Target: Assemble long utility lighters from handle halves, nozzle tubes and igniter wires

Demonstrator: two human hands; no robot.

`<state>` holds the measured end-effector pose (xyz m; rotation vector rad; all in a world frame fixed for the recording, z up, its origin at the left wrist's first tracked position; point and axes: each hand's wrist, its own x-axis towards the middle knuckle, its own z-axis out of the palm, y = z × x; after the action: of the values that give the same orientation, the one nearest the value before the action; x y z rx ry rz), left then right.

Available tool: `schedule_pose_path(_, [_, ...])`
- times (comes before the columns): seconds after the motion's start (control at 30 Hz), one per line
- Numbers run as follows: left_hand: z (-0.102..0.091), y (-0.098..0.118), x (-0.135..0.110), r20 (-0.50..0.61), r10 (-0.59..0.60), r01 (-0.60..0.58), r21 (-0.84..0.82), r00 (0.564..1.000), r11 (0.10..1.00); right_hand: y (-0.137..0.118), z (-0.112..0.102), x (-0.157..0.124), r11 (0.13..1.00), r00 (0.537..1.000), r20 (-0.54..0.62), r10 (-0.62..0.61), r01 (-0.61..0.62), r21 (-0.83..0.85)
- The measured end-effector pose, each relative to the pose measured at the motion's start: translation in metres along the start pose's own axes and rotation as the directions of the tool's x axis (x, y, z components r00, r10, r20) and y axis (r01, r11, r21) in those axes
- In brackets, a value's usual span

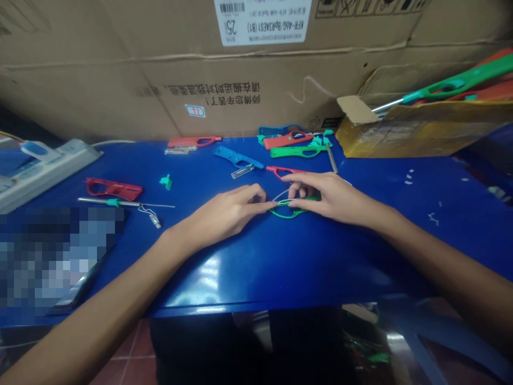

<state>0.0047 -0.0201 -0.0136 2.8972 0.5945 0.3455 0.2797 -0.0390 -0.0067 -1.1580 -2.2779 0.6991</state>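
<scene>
A green lighter casing (284, 215) with a trigger loop lies between my hands, just over the blue table. My left hand (230, 214) pinches its narrow left end, thumb and forefinger together. Around its body my right hand (331, 198) is closed, with the palm hiding much of the casing. A thin pale wire (280, 194) curves between the two hands; which fingers touch it I cannot tell. Just beyond the hands lie a red casing half (276, 171) and a blue casing half (236, 158), with a clear lighter tank (242, 172) beside the blue one.
More casings, including a green one (296, 152), lie at the back. A yellow-taped box (401, 131) of lighters stands right. Leftward are a red casing (116, 190), a metal lighter tube (128, 202), a green trigger (166, 182) and a power strip (48, 174). A large carton (160, 69) walls the back.
</scene>
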Motion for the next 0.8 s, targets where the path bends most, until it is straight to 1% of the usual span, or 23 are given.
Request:
schedule_pose_path(0.13, [0.0009,0.0001,0.0005,0.01,0.01,-0.01,0.019,1.0,1.0,-0.0011,0.0029,0.0015,0.999,0.998,-0.064,0.026,-0.027,-0.018])
schedule_pose_path(0.23, [0.0014,0.0003,-0.0006,0.023,0.03,-0.031,0.038,0.999,0.999,-0.0008,0.0056,0.0026,0.998,0.995,-0.09,0.04,-0.044,-0.038])
schedule_pose_path(0.47, [0.0051,-0.0011,-0.0015,0.011,0.033,-0.033,0.013,0.999,0.999,0.0023,0.0054,0.0025,0.999,0.996,-0.081,0.04,-0.041,-0.009])
schedule_pose_path(0.67, [0.0065,-0.0007,0.0003,-0.01,0.03,-0.03,0.007,1.0,1.0,0.0006,0.0043,0.0012,0.998,0.996,-0.085,0.009,-0.014,-0.059])
schedule_pose_path(0.8, [0.0065,0.0011,0.0012,-0.008,0.013,-0.013,0.001,1.0,1.0,-0.0004,0.0047,0.0025,0.999,0.996,-0.082,0.035,-0.038,-0.034])
